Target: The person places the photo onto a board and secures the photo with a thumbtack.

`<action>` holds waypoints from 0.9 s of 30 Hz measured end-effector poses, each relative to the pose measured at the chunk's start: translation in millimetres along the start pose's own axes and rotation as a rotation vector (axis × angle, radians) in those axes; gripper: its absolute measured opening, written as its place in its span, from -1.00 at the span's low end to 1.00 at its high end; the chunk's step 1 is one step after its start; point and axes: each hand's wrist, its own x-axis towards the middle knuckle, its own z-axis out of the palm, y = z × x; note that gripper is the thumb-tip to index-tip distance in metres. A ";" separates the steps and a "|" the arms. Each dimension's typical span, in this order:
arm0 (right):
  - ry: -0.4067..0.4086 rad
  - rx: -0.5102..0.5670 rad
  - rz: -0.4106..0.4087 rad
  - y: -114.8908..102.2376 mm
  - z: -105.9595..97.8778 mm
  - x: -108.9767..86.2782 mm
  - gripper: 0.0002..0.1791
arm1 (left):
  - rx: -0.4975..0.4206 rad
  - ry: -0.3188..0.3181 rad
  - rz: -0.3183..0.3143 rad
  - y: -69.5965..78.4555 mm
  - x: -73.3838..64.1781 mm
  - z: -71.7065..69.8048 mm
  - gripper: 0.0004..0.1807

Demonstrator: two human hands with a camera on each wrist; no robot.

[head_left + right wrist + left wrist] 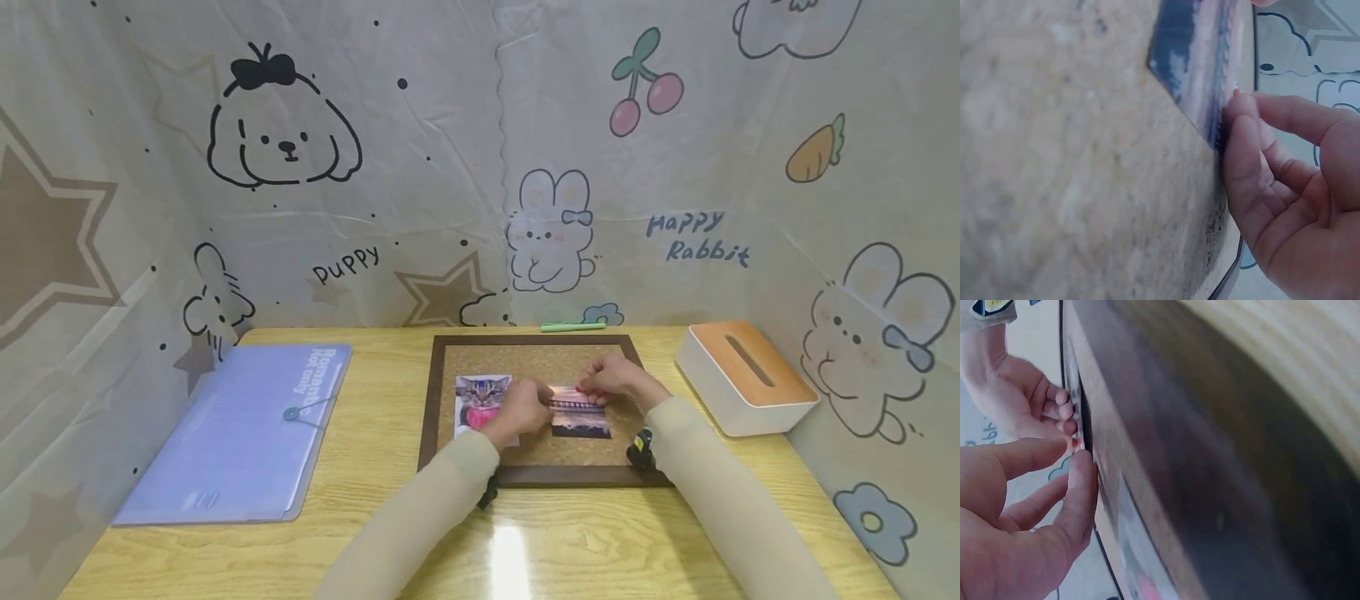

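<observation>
A framed corkboard (536,367) lies on the table with two photos on it. The landscape photo (581,423), with a purple-pink sky, lies right of centre; the cat photo (483,393) is left of it. At the landscape photo's upper edge my right hand (618,377) pinches a small red pushpin (1236,92), mostly covered by the fingertips. My left hand (521,408) reaches over the cat photo and touches the landscape photo's upper left corner with its fingertips. In the left wrist view, the left thumb and index finger (1082,472) are slightly apart.
A blue document folder (240,433) with a string closure lies on the left of the wooden table (375,500). To the right stands a white tissue box (750,379) with a wooden lid. A green pen (573,327) lies behind the board, beside the printed curtain (450,167).
</observation>
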 end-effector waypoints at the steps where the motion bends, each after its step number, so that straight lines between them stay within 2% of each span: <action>1: 0.006 0.010 -0.009 1.2 -0.3 -0.9 -0.81 | -0.025 -0.003 -0.004 -1.2 -0.3 -2.7 -0.65; 7: 0.065 -0.036 -0.056 3.8 -1.9 -10.1 -0.78 | -0.113 -0.027 -0.042 -9.8 -1.6 -24.8 -0.77; 12: 0.091 -0.065 -0.081 2.1 -6.2 -19.2 -0.78 | -0.106 -0.038 -0.070 -17.4 -3.5 -44.5 -0.79; 20: 0.136 -0.134 -0.151 -5.1 -23.3 -42.6 -0.76 | -0.058 -0.014 -0.019 -33.4 -6.2 -78.4 -0.77; 27: 0.187 -0.168 -0.158 -4.6 -37.8 -55.0 -0.73 | 0.018 0.045 0.009 -47.8 -10.9 -108.9 -0.75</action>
